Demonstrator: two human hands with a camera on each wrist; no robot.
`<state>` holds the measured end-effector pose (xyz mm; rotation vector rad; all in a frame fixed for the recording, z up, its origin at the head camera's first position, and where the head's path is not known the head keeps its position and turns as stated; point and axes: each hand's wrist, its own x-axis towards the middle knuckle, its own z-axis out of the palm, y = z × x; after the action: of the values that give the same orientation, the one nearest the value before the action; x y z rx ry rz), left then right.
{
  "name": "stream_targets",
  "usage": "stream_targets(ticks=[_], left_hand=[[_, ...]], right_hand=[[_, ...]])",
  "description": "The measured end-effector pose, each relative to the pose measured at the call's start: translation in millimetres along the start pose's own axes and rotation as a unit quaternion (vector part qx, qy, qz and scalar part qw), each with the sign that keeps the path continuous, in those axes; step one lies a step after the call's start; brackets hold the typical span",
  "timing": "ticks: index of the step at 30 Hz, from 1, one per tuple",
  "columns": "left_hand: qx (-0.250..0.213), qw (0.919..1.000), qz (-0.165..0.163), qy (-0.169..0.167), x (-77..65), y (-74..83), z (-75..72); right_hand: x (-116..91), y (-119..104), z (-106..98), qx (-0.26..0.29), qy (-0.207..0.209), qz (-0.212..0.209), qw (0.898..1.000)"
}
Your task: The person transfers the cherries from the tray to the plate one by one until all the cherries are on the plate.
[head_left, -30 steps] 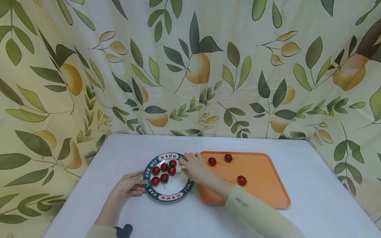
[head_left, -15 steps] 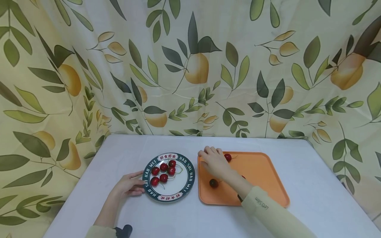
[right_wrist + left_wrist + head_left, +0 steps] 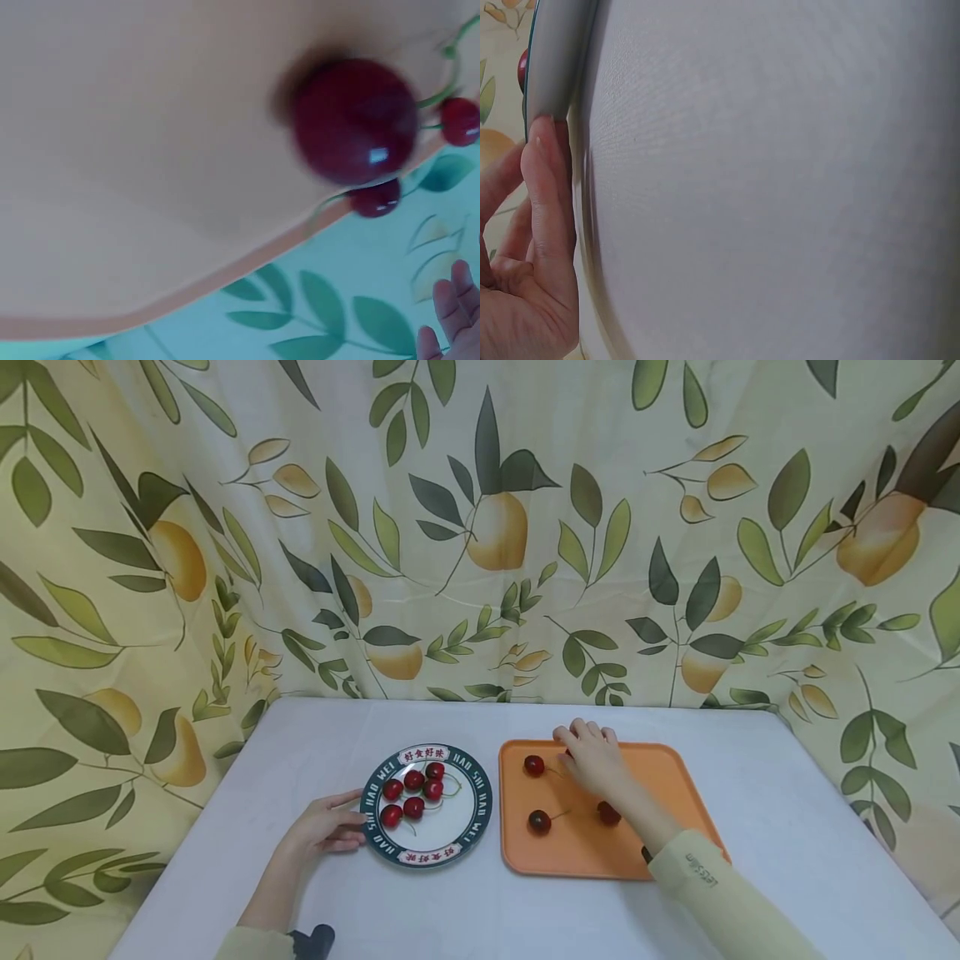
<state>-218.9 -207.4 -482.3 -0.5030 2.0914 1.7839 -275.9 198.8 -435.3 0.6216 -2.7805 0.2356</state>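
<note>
My left hand [image 3: 326, 827] holds the left rim of a round plate [image 3: 480, 831] with a green patterned border. In the left wrist view its fingers [image 3: 547, 180] meet the plate's pale underside at the edge. Several red cherries [image 3: 413, 807] with stems lie on the plate. Over the far edge of an orange tray [image 3: 517, 852], my right hand [image 3: 592, 760] reaches down, mostly covering a cherry [image 3: 568, 752]. Its fingers look loose and apart from the cherries in the right wrist view. Other cherries on the tray are one far left [image 3: 534, 766], one near left [image 3: 539, 822] and one beside my forearm [image 3: 608, 813].
Both plate and tray stand on a white-covered table [image 3: 420, 910], with a narrow gap between them. A curtain [image 3: 480, 527] printed with fruit and leaves hangs behind the table's far edge. A dark strap piece [image 3: 315, 942] shows at my left wrist.
My right hand has moved right, from the plate's right rim across the tray to its far edge, uncovering the tray's left cherries. The left hand and the plate have stayed put.
</note>
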Motion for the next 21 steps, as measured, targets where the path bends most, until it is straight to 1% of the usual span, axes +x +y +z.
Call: stream_targets(ticks=[3,9,14,18,21], left_hand=[[0.003,1.0000,-0.004,0.002,-0.7,0.6,0.4],[0.009,0.9999,-0.010,0.005,-0.1,1.6,0.7],[0.007,0.9999,-0.013,0.002,1.4,0.9,0.3],[0.005,0.9999,-0.010,0.000,1.2,1.0,-0.1],[0.001,1.0000,-0.009,-0.002,0.7,1.4,-0.8]], right_hand=[[-3.2,11.2,1.8,0.000,-0.006,0.014,1.000],[-6.8,27.3,4.0,-0.015,-0.044,0.039,0.998],[-9.6,36.3,3.8,-0.023,-0.070,0.054,0.996],[-10.6,42.1,4.7,-0.027,-0.085,0.061,0.994],[-10.4,45.8,6.9,-0.036,-0.091,0.056,0.994]])
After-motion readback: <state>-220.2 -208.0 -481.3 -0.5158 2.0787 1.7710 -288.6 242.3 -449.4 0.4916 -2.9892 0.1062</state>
